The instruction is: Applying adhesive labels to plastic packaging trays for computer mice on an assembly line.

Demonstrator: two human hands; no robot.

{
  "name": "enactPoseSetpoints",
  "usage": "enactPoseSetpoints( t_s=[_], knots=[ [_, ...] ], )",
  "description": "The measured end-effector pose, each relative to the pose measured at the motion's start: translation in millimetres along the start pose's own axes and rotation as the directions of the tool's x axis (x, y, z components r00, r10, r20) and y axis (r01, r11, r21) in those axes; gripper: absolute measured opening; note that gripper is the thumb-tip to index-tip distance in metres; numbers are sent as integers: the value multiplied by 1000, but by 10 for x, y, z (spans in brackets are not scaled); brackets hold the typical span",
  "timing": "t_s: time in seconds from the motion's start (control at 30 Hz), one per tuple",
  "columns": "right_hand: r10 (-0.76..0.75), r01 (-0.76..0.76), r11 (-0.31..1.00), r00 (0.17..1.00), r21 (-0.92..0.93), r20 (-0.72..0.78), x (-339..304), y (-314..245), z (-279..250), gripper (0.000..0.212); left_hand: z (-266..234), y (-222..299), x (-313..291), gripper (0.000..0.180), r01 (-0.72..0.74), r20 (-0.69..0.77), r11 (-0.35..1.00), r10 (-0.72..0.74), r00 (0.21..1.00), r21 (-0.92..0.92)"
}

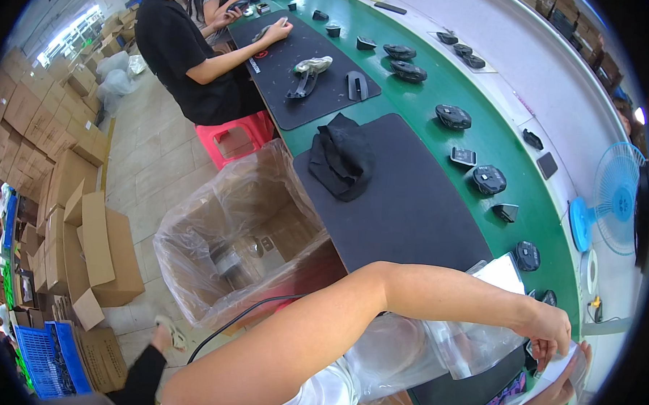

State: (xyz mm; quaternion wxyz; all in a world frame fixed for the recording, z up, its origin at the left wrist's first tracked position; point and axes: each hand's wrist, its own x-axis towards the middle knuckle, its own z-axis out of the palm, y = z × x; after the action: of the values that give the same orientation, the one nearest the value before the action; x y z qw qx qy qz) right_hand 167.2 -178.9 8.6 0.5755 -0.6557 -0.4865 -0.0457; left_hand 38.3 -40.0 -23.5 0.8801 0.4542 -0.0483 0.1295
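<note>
At the right side, my left hand (547, 329) reaches across with its fingers closed in a pinch at the edge of a white strip (558, 363). My right hand (569, 380) grips the same strip from below, thumb and fingers around it. A pale, partly see-through length of the strip curves away beneath the hands. Clear plastic bags (470, 350) lie under my left forearm, against a white sheet (501, 274). Small black devices (548, 297) stand just beyond my left hand, partly hidden by it.
On the green table (442, 164) lie a dark mat (405, 184) with a black cloth (341, 158), and several black devices (489, 179). A blue fan (616, 197) stands right. A plastic-lined carton (243, 235) sits left. Another person (193, 59) works beyond, by a pink stool (233, 138).
</note>
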Motion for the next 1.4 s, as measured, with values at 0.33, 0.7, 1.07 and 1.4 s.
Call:
enactPoseSetpoints(
  t_s=[0.33, 0.7, 1.07, 1.4],
  knots=[
    [32, -30, 998, 999, -61, 23, 98, 86, 144, 34, 2, 38, -70, 58, -4, 5, 974, 3, 1000, 228],
    [-18, 34, 978, 997, -204, 79, 231, 22, -58, 42, -44, 30, -95, 34, -58, 112, 968, 31, 993, 243],
    [242, -273, 945, 954, 178, 179, 100, 83, 36, 49, -23, 138, -269, 16, -226, 1, 877, 249, 968, 425],
    [267, -285, 942, 956, 178, 117, -136, 282, -69, 43, -79, 127, -265, 14, -283, -13, 812, 337, 941, 511]
  ],
)
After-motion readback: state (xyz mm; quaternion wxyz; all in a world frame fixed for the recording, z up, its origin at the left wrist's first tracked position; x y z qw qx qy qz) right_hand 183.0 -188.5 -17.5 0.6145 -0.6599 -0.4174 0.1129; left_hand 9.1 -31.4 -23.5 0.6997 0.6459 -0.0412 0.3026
